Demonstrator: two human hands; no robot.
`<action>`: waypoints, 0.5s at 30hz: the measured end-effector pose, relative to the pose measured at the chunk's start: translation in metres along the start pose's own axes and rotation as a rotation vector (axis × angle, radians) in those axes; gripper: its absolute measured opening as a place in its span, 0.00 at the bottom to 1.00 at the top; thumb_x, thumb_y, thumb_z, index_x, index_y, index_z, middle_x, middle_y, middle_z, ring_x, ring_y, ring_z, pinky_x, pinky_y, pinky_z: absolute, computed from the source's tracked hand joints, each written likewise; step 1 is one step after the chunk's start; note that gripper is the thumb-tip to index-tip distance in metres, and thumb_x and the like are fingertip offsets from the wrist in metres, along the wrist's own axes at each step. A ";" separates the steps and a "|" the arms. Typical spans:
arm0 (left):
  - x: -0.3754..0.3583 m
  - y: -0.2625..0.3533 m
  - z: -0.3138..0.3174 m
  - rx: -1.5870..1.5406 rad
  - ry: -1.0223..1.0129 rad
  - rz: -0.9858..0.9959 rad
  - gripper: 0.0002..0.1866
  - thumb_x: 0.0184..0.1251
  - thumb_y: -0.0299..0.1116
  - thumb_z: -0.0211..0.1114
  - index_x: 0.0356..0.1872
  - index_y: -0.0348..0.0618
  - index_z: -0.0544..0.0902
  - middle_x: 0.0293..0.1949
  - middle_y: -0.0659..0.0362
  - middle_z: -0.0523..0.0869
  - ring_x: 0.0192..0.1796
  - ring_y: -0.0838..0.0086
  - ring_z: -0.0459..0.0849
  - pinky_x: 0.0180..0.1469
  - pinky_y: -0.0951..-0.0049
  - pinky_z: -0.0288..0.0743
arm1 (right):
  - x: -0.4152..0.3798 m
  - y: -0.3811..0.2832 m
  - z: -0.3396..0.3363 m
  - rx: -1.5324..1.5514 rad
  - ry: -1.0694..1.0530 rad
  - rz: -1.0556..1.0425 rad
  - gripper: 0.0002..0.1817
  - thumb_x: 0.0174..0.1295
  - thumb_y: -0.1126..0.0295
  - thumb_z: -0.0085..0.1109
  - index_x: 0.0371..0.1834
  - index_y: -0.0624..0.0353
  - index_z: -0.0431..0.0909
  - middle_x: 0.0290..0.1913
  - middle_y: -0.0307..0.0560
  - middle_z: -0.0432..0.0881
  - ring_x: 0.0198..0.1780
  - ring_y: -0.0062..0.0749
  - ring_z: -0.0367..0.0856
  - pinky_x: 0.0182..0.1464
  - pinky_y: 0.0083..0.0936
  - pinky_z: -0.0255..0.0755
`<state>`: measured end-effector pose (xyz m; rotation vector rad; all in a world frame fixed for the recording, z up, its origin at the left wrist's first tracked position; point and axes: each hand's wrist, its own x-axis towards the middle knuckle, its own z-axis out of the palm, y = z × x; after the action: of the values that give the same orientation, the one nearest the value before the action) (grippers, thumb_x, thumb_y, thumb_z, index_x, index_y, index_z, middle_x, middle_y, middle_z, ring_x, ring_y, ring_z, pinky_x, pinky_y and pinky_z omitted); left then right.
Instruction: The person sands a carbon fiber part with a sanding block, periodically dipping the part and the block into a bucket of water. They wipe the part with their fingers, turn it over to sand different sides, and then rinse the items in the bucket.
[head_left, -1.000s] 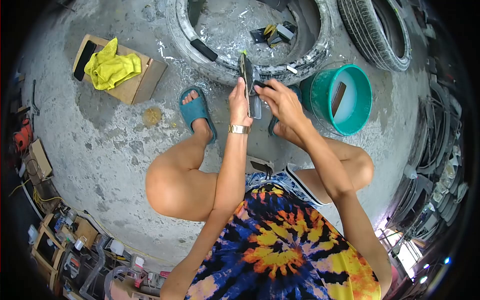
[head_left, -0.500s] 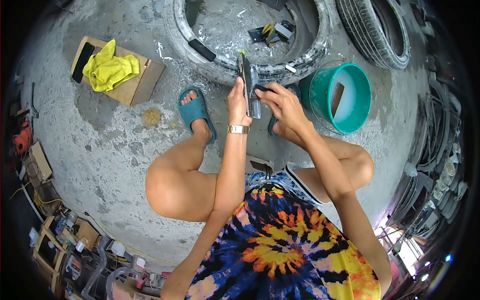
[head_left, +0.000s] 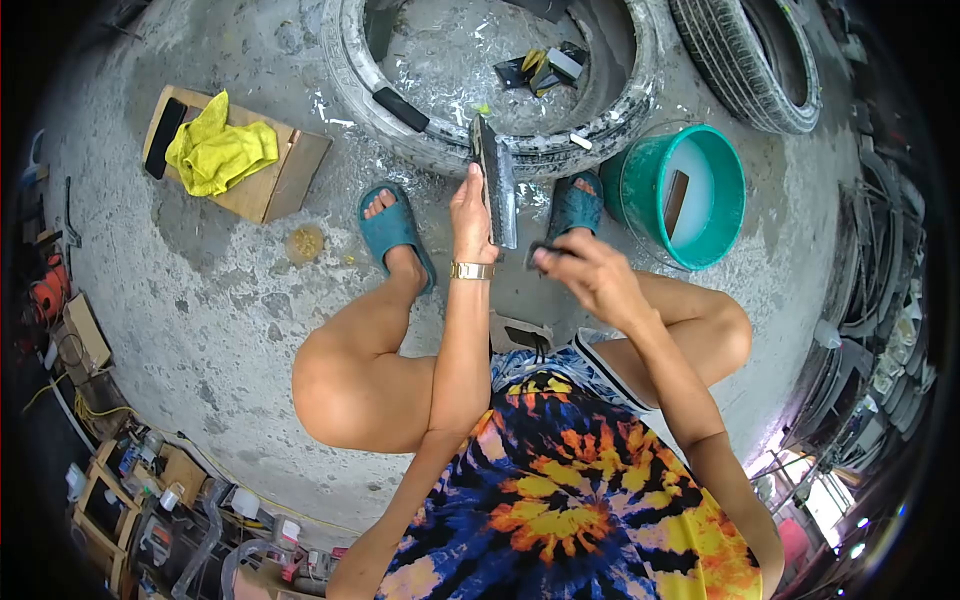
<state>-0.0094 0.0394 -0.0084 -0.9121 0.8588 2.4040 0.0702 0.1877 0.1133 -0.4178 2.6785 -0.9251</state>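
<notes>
My left hand [head_left: 473, 218] is closed around the lower left side of a long dark glossy piece [head_left: 499, 185], whose far end reaches the near rim of a whitish-smeared tyre [head_left: 440, 143]. To the right of the piece and apart from it, my right hand [head_left: 592, 277] pinches a small black block [head_left: 543, 255]; the fingers are slightly blurred. Another black block [head_left: 401, 109] and a small white stick [head_left: 581, 142] lie on the tyre.
A green bucket [head_left: 735, 200] of cloudy water with a brown strip inside stands at right. A wooden box [head_left: 300, 178] at left carries a yellow cloth [head_left: 222, 147] and black phone-like object [head_left: 165, 137]. A second tyre [head_left: 740, 70] is at upper right.
My right hand has moved away from the dark piece, down and to the right, with the black block still in its fingers. My left hand keeps its hold and has shifted slightly.
</notes>
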 end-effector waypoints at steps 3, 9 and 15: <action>0.000 0.002 -0.003 0.024 -0.011 0.027 0.17 0.76 0.45 0.54 0.41 0.40 0.82 0.33 0.64 0.86 0.30 0.81 0.82 0.32 0.79 0.77 | 0.019 0.005 0.000 0.021 0.080 0.078 0.18 0.54 0.75 0.63 0.50 0.52 0.82 0.43 0.47 0.77 0.42 0.44 0.77 0.43 0.34 0.71; 0.002 0.003 -0.002 0.001 0.000 -0.006 0.17 0.76 0.44 0.54 0.41 0.40 0.82 0.33 0.64 0.85 0.30 0.82 0.82 0.33 0.78 0.76 | 0.044 0.012 0.018 -0.190 -0.032 -0.092 0.17 0.57 0.73 0.55 0.51 0.49 0.81 0.45 0.43 0.76 0.42 0.44 0.76 0.44 0.36 0.70; 0.004 0.000 -0.003 0.002 -0.033 0.003 0.17 0.75 0.44 0.55 0.42 0.40 0.82 0.34 0.63 0.85 0.32 0.82 0.82 0.34 0.78 0.77 | 0.051 0.015 0.020 -0.243 0.061 -0.080 0.20 0.54 0.74 0.57 0.51 0.46 0.81 0.46 0.40 0.76 0.43 0.39 0.76 0.42 0.36 0.70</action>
<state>-0.0113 0.0379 -0.0129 -0.8689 0.8510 2.4134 0.0273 0.1693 0.0802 -0.5601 2.8594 -0.6432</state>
